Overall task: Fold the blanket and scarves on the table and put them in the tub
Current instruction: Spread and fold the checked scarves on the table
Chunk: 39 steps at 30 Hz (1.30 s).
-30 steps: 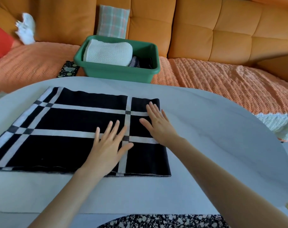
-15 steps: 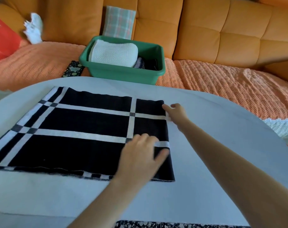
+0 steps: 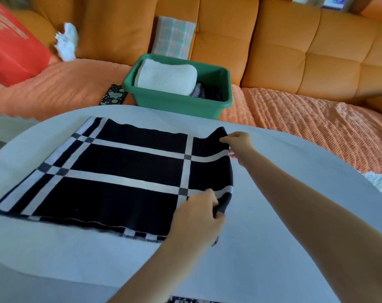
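A black scarf with white stripes [image 3: 124, 176] lies folded flat on the white table [image 3: 273, 226]. My left hand [image 3: 198, 217] pinches its near right corner and lifts it slightly. At the far right corner, my right hand [image 3: 238, 143] grips the edge, which is raised off the table. Behind the table a green tub [image 3: 181, 103] sits on the sofa. It holds a folded white blanket [image 3: 166, 77] and a dark striped cloth [image 3: 200, 91] beside it.
An orange sofa [image 3: 295, 51] with an orange knit cover runs behind the table. A plaid cloth [image 3: 174, 38] leans on the backrest, a red bag [image 3: 13, 47] stands at the left, and a dark patterned item [image 3: 113, 97] lies left of the tub.
Both hands went from lying flat on the scarf to its right edge. They now grip the two right corners and have lifted them off the table.
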### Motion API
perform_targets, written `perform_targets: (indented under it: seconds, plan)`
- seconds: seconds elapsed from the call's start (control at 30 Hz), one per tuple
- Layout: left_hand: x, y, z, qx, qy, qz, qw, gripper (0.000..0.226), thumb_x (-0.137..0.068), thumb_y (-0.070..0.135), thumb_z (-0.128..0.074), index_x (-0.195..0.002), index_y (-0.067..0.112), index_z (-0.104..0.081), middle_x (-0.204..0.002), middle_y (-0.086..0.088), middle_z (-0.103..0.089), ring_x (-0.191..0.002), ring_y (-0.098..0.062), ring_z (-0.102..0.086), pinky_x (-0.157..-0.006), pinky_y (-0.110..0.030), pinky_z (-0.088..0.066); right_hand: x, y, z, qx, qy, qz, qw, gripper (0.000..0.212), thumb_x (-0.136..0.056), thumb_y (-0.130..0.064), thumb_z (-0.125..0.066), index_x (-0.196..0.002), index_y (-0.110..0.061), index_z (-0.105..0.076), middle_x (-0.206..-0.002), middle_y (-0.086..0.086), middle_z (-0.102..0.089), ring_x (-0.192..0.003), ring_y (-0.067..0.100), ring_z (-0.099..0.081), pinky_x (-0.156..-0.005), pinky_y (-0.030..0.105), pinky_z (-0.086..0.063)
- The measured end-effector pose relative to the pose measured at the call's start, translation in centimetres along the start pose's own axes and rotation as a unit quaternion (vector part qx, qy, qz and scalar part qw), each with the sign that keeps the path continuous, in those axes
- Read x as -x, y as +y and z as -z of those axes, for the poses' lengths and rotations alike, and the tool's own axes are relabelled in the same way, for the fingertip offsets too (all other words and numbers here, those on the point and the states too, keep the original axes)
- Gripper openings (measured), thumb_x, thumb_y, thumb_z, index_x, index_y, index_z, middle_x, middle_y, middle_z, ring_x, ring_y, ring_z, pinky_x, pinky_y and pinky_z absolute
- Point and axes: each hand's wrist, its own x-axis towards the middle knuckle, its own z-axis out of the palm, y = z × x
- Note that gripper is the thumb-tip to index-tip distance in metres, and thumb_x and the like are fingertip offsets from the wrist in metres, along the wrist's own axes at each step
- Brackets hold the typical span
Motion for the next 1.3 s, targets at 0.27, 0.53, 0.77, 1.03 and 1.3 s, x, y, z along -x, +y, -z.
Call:
perform_targets:
  seconds: [0.27,0.53,0.77,1.03,1.3]
  plan:
    - [0.8,-6.4,9.6,0.218,0.066,0.112,0.967,0.004,-0.084,0.017,-0.060,-0.088,0.016,-0.061,-0.084,-0.002,-0.064,-0.066,-0.014,-0.067,-0.057,-0.032,-0.058,1.8,-6.5,-7.3,-0.081,-0.013,0.058,0.995,0.029,-0.081,0.000,-0.062,-0.056,-0.006,-0.048,-0.066,0.013,-0.054,-0.052,0.023,-0.054,-0.046,0.026,-0.051]
    - [3.8,-14.2,18.0,0.302,0.193,0.220,0.907,0.008,-0.087,0.011,-0.059,-0.087,0.018,-0.061,-0.089,0.001,-0.064,-0.053,-0.017,-0.068,-0.050,-0.015,-0.049,5.3,-12.7,-20.3,-0.149,-0.103,0.086,0.980,0.032,-0.086,0.005,-0.057,-0.060,-0.007,-0.043,-0.067,0.015,-0.056,-0.051,0.032,-0.061,-0.063,0.046,-0.059]
    - [4.3,-20.6,18.6,0.146,0.258,0.317,0.901,0.008,-0.085,0.015,-0.055,-0.091,0.016,-0.060,-0.085,0.004,-0.065,-0.057,-0.020,-0.066,-0.057,-0.026,-0.043,6.7,-12.9,-30.2,0.026,-0.144,0.165,0.975,0.037,-0.092,-0.008,-0.049,-0.059,-0.013,-0.033,-0.062,0.011,-0.049,-0.069,0.034,-0.068,-0.042,0.022,-0.044]
    - [4.8,-23.5,17.8,-0.083,0.199,0.345,0.913,0.046,-0.085,0.018,-0.056,-0.130,0.015,-0.046,-0.114,-0.009,-0.056,-0.105,-0.029,-0.047,-0.081,-0.033,-0.038,9.1,-7.9,-29.6,0.218,-0.227,0.353,0.881,0.044,-0.098,-0.029,-0.045,-0.136,-0.008,-0.046,-0.146,0.011,-0.040,-0.130,0.023,-0.042,-0.108,0.033,-0.032]
    - [2.7,-21.2,15.4,-0.131,0.166,-0.032,0.977,0.055,-0.095,0.046,-0.016,-0.146,0.028,-0.026,-0.152,0.012,-0.020,-0.143,-0.006,-0.004,-0.116,-0.027,-0.005,14.3,-2.3,-21.8,0.343,-0.265,0.467,0.771,0.063,-0.095,-0.054,-0.022,-0.151,-0.026,-0.010,-0.157,-0.009,0.005,-0.144,0.006,0.011,-0.119,0.032,0.007]
